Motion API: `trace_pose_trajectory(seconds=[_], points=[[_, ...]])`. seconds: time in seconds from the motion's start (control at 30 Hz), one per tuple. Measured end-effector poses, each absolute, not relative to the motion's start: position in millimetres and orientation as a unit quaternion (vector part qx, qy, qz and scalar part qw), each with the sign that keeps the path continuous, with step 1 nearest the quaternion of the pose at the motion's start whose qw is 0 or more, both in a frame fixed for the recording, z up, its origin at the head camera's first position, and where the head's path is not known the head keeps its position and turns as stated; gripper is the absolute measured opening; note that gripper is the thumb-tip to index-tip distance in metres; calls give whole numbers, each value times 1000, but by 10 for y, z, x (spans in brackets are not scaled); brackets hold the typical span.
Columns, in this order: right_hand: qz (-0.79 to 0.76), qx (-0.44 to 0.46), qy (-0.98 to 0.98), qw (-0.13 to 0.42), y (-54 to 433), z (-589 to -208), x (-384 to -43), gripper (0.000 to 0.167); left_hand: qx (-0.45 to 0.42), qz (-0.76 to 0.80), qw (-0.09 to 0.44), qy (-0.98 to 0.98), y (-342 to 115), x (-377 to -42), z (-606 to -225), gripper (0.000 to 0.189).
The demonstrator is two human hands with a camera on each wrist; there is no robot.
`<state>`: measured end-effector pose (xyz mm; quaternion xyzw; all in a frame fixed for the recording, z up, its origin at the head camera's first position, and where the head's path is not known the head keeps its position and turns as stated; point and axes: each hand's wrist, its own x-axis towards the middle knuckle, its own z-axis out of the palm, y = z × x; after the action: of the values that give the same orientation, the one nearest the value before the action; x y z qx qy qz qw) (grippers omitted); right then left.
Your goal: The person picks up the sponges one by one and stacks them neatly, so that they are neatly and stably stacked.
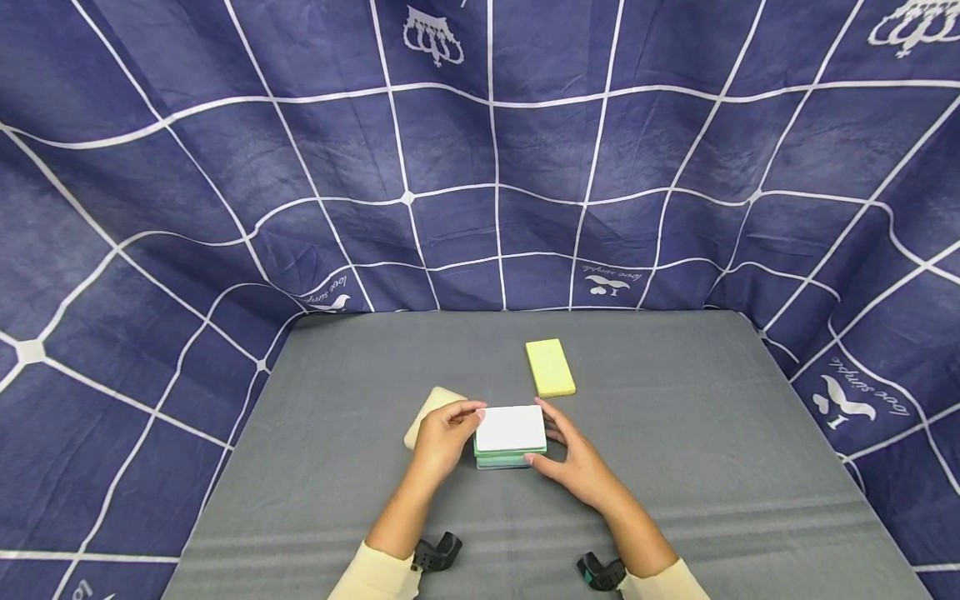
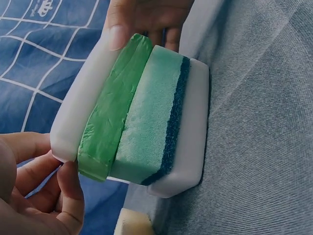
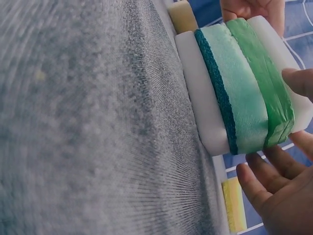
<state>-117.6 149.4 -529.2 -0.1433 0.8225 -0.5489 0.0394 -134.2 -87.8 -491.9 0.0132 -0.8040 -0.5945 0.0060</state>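
A stack stands on the grey cloth between both hands. On top is a white sponge block (image 1: 510, 428), with a wrinkled, shiny green slab (image 2: 115, 107) under it. Below come a teal scrub sponge (image 2: 146, 117) with a dark blue scouring side turned down, and another white block (image 2: 191, 127) at the bottom. The left hand (image 1: 442, 437) pinches the top white block at its left end, thumb tip by the green slab's edge. At the right end, the right hand (image 1: 573, 458) holds the same block between thumb and fingers, lower fingers beside the green slab.
A cream block (image 1: 429, 414) lies left of the stack, partly behind the left hand. Farther back, a yellow sponge (image 1: 551, 367) lies flat on the grey cloth (image 1: 675, 400). Blue curtains with white lines (image 1: 540, 150) enclose the back and sides.
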Motion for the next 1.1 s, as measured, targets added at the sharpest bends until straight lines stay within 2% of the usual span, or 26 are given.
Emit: trace_pose_trajectory(seconds=[0.23, 0.4, 0.57, 0.87, 1.1], points=[[-535, -148, 831, 20, 1485, -5298, -1183, 75, -20, -565, 11, -825, -906, -1304, -4944, 27], [-533, -146, 833, 31, 1487, -5289, -1185, 77, -56, -569, 9, -821, -941, -1238, -4969, 40], [-545, -155, 824, 24, 1501, -5289, -1174, 81, -71, -597, 7, -799, -968, -1183, -5028, 42], [-525, -200, 825, -51, 1459, -5314, -1185, 62, -64, -606, 3, -793, -966, -1109, -5077, 42], [-531, -189, 825, -40, 1426, -5314, -1170, 58, -44, -617, -13, -786, -966, -1082, -5121, 47]])
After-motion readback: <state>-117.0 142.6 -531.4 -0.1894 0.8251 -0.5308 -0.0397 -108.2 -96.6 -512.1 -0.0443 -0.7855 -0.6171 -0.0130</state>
